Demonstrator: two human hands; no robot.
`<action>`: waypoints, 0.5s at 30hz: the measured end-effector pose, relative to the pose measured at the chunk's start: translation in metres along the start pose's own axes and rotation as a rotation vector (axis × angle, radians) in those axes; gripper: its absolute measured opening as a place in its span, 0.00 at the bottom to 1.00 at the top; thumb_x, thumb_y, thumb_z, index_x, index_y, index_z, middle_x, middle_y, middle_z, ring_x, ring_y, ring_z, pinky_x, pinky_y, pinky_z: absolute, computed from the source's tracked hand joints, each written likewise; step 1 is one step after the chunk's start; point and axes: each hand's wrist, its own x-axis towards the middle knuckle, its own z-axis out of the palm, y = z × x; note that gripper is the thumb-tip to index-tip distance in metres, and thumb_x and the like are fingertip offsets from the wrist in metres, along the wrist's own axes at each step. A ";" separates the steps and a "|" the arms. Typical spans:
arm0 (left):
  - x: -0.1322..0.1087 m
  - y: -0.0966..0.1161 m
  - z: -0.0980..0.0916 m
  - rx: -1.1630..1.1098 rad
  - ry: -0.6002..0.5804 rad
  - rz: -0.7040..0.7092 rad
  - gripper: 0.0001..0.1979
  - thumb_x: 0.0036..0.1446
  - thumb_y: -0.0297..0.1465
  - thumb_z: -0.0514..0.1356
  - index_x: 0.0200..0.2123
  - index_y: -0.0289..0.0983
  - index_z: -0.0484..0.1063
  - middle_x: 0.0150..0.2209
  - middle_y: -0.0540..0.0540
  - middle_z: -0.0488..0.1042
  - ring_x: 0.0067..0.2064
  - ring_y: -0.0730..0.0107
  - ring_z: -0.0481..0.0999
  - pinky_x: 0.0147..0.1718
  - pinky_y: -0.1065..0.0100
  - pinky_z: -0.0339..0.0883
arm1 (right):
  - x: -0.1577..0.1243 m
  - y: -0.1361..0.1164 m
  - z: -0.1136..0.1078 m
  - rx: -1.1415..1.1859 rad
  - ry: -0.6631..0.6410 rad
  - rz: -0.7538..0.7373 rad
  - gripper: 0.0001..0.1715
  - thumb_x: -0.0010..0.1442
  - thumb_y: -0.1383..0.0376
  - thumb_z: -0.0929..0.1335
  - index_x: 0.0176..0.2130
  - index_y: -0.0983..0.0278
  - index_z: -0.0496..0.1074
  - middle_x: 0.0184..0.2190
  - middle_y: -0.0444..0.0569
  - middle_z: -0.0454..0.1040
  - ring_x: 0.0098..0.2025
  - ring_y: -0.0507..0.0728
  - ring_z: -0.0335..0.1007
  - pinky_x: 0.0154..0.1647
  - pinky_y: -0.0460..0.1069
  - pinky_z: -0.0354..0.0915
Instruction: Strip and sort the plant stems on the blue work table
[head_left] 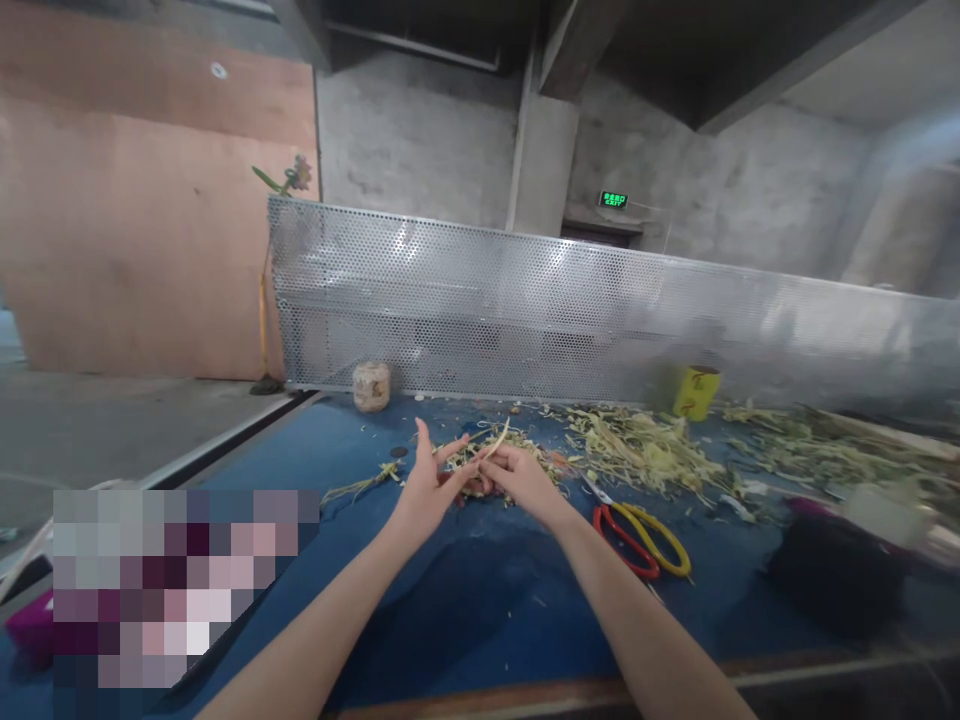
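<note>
Currently, blue table [465,610] part-covered | pale heap [637,445] at R judged left to do; no finished pc. made out | centre pile [525,437] under hands, seemingly mid-work | scissors [628,508] laid nr R forearm, poss. in way | L hand [427,490] splayed, grip can't be told | thin strip [498,442] pinched by R hand [529,482] over centre pile

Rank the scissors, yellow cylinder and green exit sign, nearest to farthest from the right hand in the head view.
1. Scissors: just right of the right hand.
2. Yellow cylinder: farther back right, by the perforated panel.
3. Green exit sign: beyond the panel.
</note>
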 end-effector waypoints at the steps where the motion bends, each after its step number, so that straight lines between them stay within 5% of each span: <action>1: 0.000 0.000 0.000 0.023 -0.005 0.006 0.52 0.46 0.32 0.60 0.57 0.43 0.17 0.52 0.35 0.64 0.25 0.74 0.73 0.19 0.73 0.65 | 0.000 0.000 0.000 -0.009 0.017 -0.009 0.16 0.48 0.56 0.66 0.32 0.66 0.66 0.18 0.40 0.65 0.20 0.47 0.60 0.24 0.44 0.56; 4: -0.002 0.000 -0.002 0.116 -0.042 0.039 0.48 0.48 0.32 0.57 0.58 0.38 0.20 0.37 0.42 0.74 0.23 0.73 0.72 0.21 0.73 0.64 | 0.000 0.001 -0.001 -0.065 0.060 -0.045 0.14 0.45 0.58 0.68 0.30 0.65 0.66 0.21 0.42 0.67 0.22 0.48 0.62 0.25 0.45 0.59; 7: -0.004 0.002 -0.003 0.251 -0.057 0.072 0.43 0.50 0.32 0.55 0.59 0.34 0.25 0.24 0.49 0.74 0.22 0.72 0.70 0.23 0.72 0.63 | 0.000 0.004 0.000 -0.133 0.093 -0.100 0.09 0.47 0.61 0.67 0.28 0.64 0.67 0.19 0.41 0.65 0.20 0.49 0.61 0.23 0.45 0.59; 15: -0.008 0.013 0.000 0.331 -0.129 0.055 0.38 0.51 0.28 0.53 0.60 0.36 0.32 0.17 0.54 0.72 0.21 0.73 0.70 0.31 0.70 0.64 | 0.005 0.012 0.004 -0.005 0.190 -0.082 0.09 0.46 0.61 0.67 0.25 0.64 0.66 0.14 0.39 0.62 0.16 0.48 0.57 0.20 0.44 0.56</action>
